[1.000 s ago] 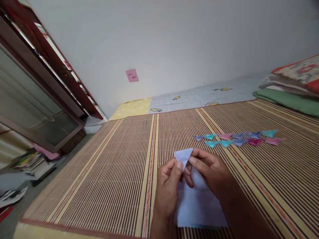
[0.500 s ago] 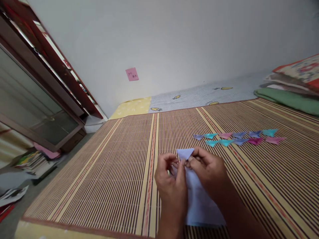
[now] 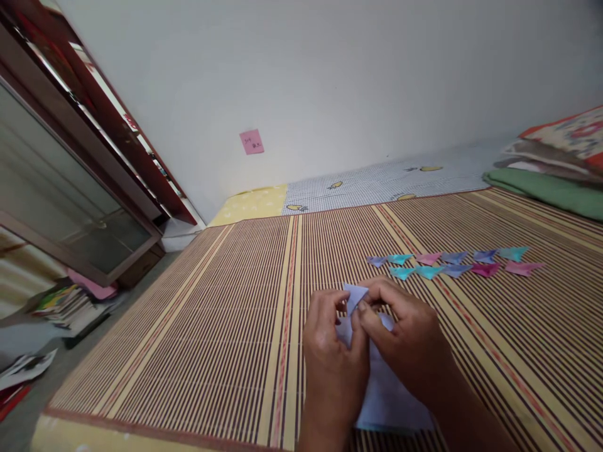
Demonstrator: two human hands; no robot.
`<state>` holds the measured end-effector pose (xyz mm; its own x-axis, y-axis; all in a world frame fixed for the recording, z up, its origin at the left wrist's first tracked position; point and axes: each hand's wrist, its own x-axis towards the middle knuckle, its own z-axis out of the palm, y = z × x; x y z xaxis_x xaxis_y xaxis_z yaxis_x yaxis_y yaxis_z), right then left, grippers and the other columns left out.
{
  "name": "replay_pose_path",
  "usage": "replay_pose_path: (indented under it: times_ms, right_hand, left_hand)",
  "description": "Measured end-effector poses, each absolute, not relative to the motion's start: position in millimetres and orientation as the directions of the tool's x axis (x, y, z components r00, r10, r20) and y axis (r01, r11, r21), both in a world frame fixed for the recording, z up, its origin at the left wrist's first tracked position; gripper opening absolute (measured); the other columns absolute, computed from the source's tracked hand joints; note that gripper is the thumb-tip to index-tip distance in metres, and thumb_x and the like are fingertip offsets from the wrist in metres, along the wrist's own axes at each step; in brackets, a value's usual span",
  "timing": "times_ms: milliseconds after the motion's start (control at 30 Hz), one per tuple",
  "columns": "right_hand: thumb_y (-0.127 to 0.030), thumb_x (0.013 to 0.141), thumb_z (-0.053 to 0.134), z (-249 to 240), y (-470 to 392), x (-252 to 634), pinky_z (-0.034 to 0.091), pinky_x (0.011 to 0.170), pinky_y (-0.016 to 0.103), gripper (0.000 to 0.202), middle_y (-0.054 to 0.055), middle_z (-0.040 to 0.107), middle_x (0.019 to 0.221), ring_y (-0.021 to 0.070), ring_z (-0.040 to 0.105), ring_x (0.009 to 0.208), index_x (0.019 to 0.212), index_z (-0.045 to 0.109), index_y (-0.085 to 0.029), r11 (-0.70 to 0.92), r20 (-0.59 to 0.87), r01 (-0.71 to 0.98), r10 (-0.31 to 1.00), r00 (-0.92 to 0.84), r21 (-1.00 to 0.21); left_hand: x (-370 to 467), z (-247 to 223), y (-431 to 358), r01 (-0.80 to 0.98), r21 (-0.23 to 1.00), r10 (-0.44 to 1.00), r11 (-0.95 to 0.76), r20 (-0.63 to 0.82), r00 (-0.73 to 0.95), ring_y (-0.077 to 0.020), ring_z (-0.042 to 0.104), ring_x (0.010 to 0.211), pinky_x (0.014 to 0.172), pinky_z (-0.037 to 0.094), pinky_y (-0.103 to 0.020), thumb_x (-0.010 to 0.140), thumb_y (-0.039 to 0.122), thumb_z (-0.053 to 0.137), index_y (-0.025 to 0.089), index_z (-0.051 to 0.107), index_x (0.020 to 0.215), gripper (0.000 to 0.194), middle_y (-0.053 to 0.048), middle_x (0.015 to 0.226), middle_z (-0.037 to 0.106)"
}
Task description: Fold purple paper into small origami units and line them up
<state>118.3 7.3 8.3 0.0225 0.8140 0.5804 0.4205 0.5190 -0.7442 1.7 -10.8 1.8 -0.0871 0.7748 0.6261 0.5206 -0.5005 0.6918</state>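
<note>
Between my two hands is a small lavender folded paper (image 3: 356,297), with a triangular top edge showing above the fingers. My left hand (image 3: 332,345) pinches it from the left, thumb upright against its lower part. My right hand (image 3: 405,333) grips its right side between thumb and fingers. Below the hands a pale lavender sheet of paper (image 3: 393,402) lies on the striped mat (image 3: 226,326), partly covered by my wrists. Beyond the hands, two rows of small folded paper pieces rest on the mat, among them a magenta one (image 3: 485,269) and a turquoise one (image 3: 399,258).
A green folded cloth (image 3: 541,191) and a floral pillow (image 3: 570,135) are piled at the back right. On the wall is a pink note (image 3: 251,142). To the left stand a glass-paned door (image 3: 70,182) and a stack of books (image 3: 66,307) beyond the mat's edge.
The folded paper has turned in my fingers, so its triangle now points a different way. Both hands have shifted slightly to the right in view.
</note>
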Motion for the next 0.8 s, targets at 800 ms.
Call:
replay_pose_path:
  times_ms: [800]
  right_hand:
    - [-0.011, 0.090, 0.048, 12.6, 4.8, 124.4, 0.047, 0.064, 0.032, 0.014, 0.004, 0.063, 0.080, 0.0193, 0.061, 0.071, 0.082, 0.053, -0.023, 0.627, 0.689, 0.567, 0.712, -0.138, -0.534]
  left_hand:
    - [3.9, -4.2, -14.1, 0.511, 0.766, 0.845, -0.390, 0.519, -0.133, -0.0196, 0.072, 0.079, 0.070, 0.053, -0.030, 0.093, 0.007, 0.054, 0.022, 0.063, 0.111, 0.025, -0.005, 0.092, 0.075]
